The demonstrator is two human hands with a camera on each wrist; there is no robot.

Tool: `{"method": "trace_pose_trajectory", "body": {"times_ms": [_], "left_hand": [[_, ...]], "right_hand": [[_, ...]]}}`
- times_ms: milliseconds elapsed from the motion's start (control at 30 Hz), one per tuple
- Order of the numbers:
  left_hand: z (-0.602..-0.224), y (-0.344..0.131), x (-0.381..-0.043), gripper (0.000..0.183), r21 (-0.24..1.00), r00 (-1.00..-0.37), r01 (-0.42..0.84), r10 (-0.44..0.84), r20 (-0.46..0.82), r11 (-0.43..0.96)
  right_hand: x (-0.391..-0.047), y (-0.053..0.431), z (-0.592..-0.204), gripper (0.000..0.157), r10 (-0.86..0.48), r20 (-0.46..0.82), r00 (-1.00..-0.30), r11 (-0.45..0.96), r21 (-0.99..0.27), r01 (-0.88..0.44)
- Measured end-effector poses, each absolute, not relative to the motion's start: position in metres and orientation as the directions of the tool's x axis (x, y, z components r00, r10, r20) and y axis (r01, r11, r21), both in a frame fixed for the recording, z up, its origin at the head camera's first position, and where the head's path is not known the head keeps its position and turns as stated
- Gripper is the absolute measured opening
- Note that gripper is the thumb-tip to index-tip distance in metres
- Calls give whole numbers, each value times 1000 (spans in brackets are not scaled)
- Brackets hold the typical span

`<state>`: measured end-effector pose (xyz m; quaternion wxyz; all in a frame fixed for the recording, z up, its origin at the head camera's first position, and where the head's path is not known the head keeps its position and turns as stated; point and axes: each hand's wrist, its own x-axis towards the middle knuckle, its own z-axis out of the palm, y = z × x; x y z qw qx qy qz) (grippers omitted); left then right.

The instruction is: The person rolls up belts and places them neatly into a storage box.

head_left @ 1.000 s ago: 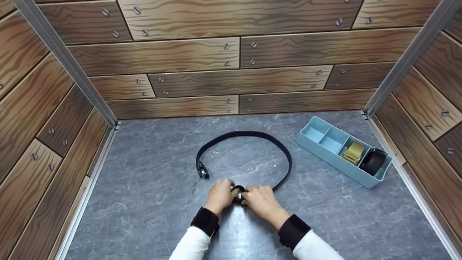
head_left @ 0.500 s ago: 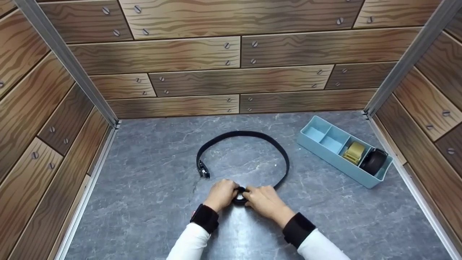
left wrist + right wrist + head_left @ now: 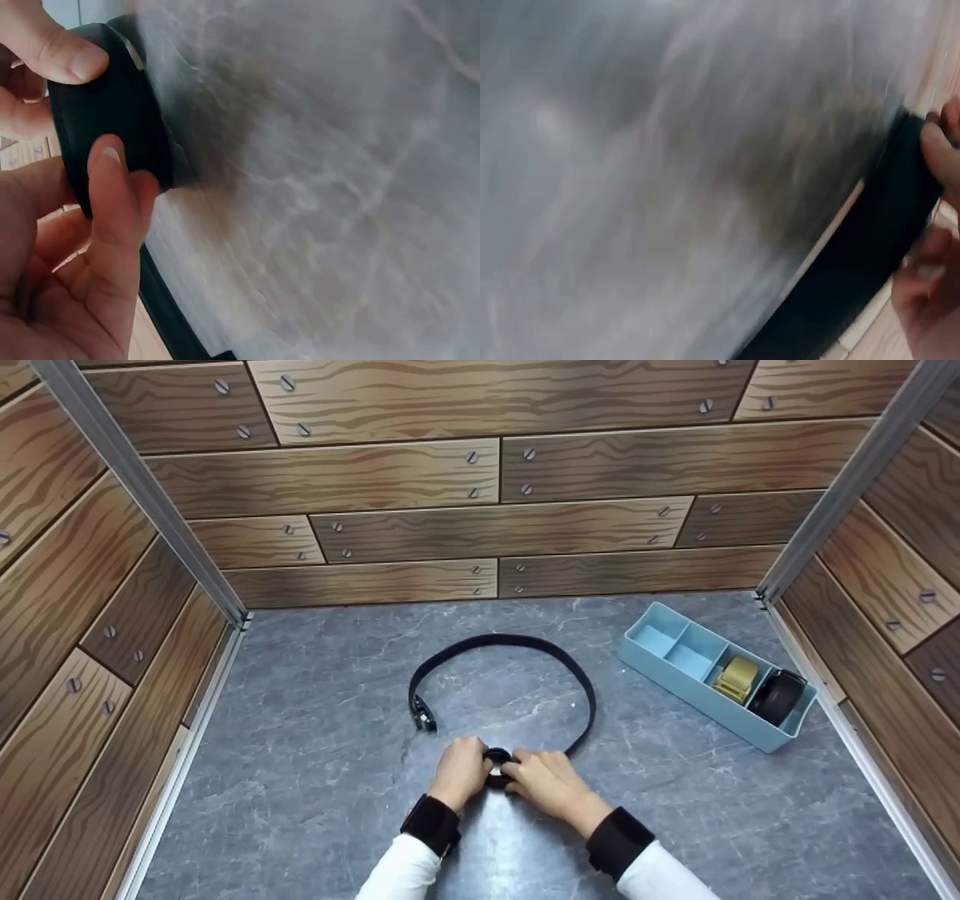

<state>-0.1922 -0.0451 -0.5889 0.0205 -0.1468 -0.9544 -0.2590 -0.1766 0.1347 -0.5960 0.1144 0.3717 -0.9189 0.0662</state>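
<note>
A black belt [image 3: 502, 640] lies on the grey surface in a wide loop, its metal buckle [image 3: 424, 718] at the left end. The other end is wound into a small round coil [image 3: 496, 781] standing on edge between both hands. On the coil's left side, my left hand [image 3: 459, 774] grips it with curled fingers. My right hand [image 3: 551, 784] pinches its right side, where the loose strap runs off behind the fingers. Close up in the left wrist view, fingers press the coil's flat outer band [image 3: 112, 112]. Blurred in the right wrist view, the strap [image 3: 855, 255] passes by the right fingers [image 3: 919, 292].
At the back right stands a light blue divided box [image 3: 675, 688]. Inside are a yellow rolled strap [image 3: 738, 676] and a black rolled strap [image 3: 778, 697], in neighbouring compartments. Wood-print walls [image 3: 405, 472] enclose the marbled grey surface [image 3: 300, 780] at the back and sides.
The right side of the belt's loop has drawn inward to the left. Both hands have stayed at the coil with small shifts; the buckle end and box have not moved.
</note>
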Motion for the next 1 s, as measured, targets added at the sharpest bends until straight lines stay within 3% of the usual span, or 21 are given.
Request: {"method": "trace_pose_trajectory", "body": {"times_ms": [133, 267, 400, 567, 733, 900, 1000], "left_hand": [[-589, -44, -194, 18, 389, -921, 387, 369, 124, 836], [-591, -43, -194, 15, 332, -890, 456, 427, 162, 825], [-593, -42, -192, 21, 398, -917, 398, 352, 187, 827], [-593, -41, -189, 24, 523, -963, 268, 237, 126, 809], [-590, -40, -190, 18, 460, -949, 314, 283, 138, 831], [-587, -39, -192, 16, 361, -906, 423, 402, 135, 832], [-588, -39, -192, 15, 351, -902, 431, 409, 139, 831]], "right_hand": [[-179, 143, -590, 26, -705, 198, -681, 692, -17, -722], [-179, 144, -590, 19, -704, 219, -676, 691, -10, -723], [-177, 140, -594, 22, -670, 249, -699, 721, -8, -693], [-174, 136, -599, 25, -643, 282, -713, 743, 2, -669], [-175, 141, -596, 20, -675, 262, -690, 709, -26, -704], [-178, 148, -590, 31, -710, 211, -672, 678, -55, -733], [-181, 148, -589, 31, -715, 225, -662, 674, -35, -738]]}}
